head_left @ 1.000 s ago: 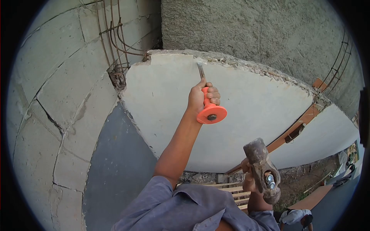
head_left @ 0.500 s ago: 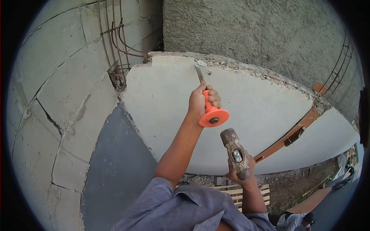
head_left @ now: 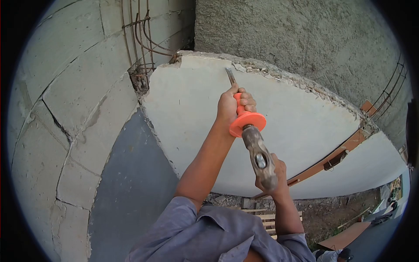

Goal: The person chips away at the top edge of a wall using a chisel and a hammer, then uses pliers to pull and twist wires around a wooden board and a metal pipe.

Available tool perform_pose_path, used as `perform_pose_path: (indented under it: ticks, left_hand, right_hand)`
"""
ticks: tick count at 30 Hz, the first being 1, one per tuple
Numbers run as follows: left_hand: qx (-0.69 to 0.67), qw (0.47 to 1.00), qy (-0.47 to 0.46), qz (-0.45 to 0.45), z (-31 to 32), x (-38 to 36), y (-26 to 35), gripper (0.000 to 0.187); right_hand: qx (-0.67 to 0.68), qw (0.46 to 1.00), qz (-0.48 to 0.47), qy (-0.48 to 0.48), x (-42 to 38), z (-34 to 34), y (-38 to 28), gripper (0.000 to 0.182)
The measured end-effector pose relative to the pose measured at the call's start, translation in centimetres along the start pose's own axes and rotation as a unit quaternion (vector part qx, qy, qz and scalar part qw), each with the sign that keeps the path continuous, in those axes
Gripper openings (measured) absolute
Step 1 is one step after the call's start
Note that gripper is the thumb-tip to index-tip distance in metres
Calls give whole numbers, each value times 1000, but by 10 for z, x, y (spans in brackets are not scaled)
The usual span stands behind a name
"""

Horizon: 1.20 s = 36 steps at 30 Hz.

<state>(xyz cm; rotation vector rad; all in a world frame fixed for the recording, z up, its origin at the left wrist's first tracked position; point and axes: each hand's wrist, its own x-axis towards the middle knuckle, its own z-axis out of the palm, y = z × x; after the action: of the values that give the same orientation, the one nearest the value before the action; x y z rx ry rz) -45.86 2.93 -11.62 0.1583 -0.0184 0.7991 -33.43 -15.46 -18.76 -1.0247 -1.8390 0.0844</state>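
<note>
My left hand [head_left: 235, 105] is wrapped round the orange grip of a chisel [head_left: 231, 77], whose tip rests on the white wall face [head_left: 196, 109] just below its broken top edge. A round orange guard [head_left: 257, 118] sits below the fist. In my right hand [head_left: 280, 172] is a hammer [head_left: 260, 158], its head touching or very near the chisel's struck end at the guard. The hammer's handle is mostly hidden under its head.
Bent rebar [head_left: 142, 37] sticks up at the upper left beside a block wall [head_left: 78, 100]. Rough grey concrete [head_left: 283, 35] lies behind the broken edge. A brown strip [head_left: 323, 161] crosses the wall. Below are wooden slats [head_left: 268, 217] and, lower right, part of a person [head_left: 329, 255].
The hammer head has moved up and left to the chisel's struck end. My left hand still holds the chisel near the top edge. The view has shifted slightly.
</note>
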Motion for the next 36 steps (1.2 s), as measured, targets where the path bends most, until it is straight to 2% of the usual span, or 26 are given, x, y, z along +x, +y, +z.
perform_pose_path:
  ticks: [1, 4, 7, 8, 10, 12, 13, 14, 17, 18, 19, 20, 23, 24, 26, 27, 29, 31, 32, 33, 34, 35, 36]
  left_hand:
    - [17, 1000, 10, -1, -8, -5, -4, 33]
    - [45, 999, -10, 0, -14, 1, 4, 33]
    - [21, 999, -26, -8, -16, -1, 14, 33]
    - [22, 999, -25, -2, -14, -3, 15, 33]
    - [14, 999, -31, -2, -13, -4, 19, 32]
    - [-3, 999, -45, -12, -15, -4, 22, 32]
    - [-9, 999, -39, -11, -16, -5, 23, 32]
    - [-14, 999, -35, -9, -16, -6, 23, 32]
    - [-2, 1000, -24, 2, -12, -6, 22, 31]
    - [8, 1000, -20, 4, -12, -7, 20, 31]
    - [14, 1000, -19, 8, -13, -6, 21, 31]
    - [21, 1000, -18, 11, -14, -3, 21, 31]
    - [43, 999, -19, 13, -15, 3, 24, 31]
    - [42, 999, -6, 8, -21, 0, 21, 31]
    - [24, 1000, 1, 8, -16, -4, 18, 31]
    - [17, 1000, 0, 10, -12, -3, 19, 31]
    - [33, 999, 12, 20, -10, -2, 19, 31]
    - [36, 999, 19, 24, -12, -2, 18, 31]
    - [30, 999, 18, 24, -12, -1, 18, 31]
    - [24, 999, 14, 25, -12, -1, 17, 31]
    - [53, 998, 31, 17, -20, -9, 10, 31]
    - [86, 996, 27, 21, -24, -9, 10, 31]
    - [119, 992, 28, 28, -24, -7, 15, 31]
  right_hand:
    - [-71, 981, 170, -64, -7, 4, 9, 23]
    - [-3, 978, 203, 44, -25, 11, -4, 37]
    - [-194, 980, 20, 26, -34, -10, -9, 40]
    - [-164, 984, 47, 42, -59, -4, 13, 33]
    - [-101, 993, 57, 38, -42, -18, -30, 21]
    - [-14, 998, -20, 54, -19, -27, -66, 25]
    - [42, 991, -102, 73, 0, -26, -74, 28]
    - [99, 974, -184, 92, 13, -21, -77, 31]
    - [171, 892, -332, 253, 25, 16, -68, 40]
    - [151, 908, -340, 195, 22, 18, -40, 34]
    - [32, 980, -177, 86, 19, 12, -18, 28]
    - [-89, 996, -3, -28, 13, 10, -5, 32]
    - [-43, 992, 119, -2, -11, 23, 8, 16]
    - [-7, 991, 132, -1, -9, 17, -9, 12]
    - [-7, 1000, -1, 26, 4, -2, -45, 12]
    - [46, 997, -44, 47, 5, 0, -42, 12]
    - [146, 977, -134, 76, 7, 5, -37, 14]
    - [145, 939, -276, 143, 18, 25, -25, 17]
    - [60, 987, -129, 81, 5, 22, -8, 16]
    - [-56, 998, 6, -9, -8, 19, 9, 16]
    - [-34, 994, 101, -32, -24, 26, 12, 20]
    - [-17, 983, 173, -54, -19, 26, 20, 28]
    - [-22, 988, 141, -54, -11, 23, 22, 29]
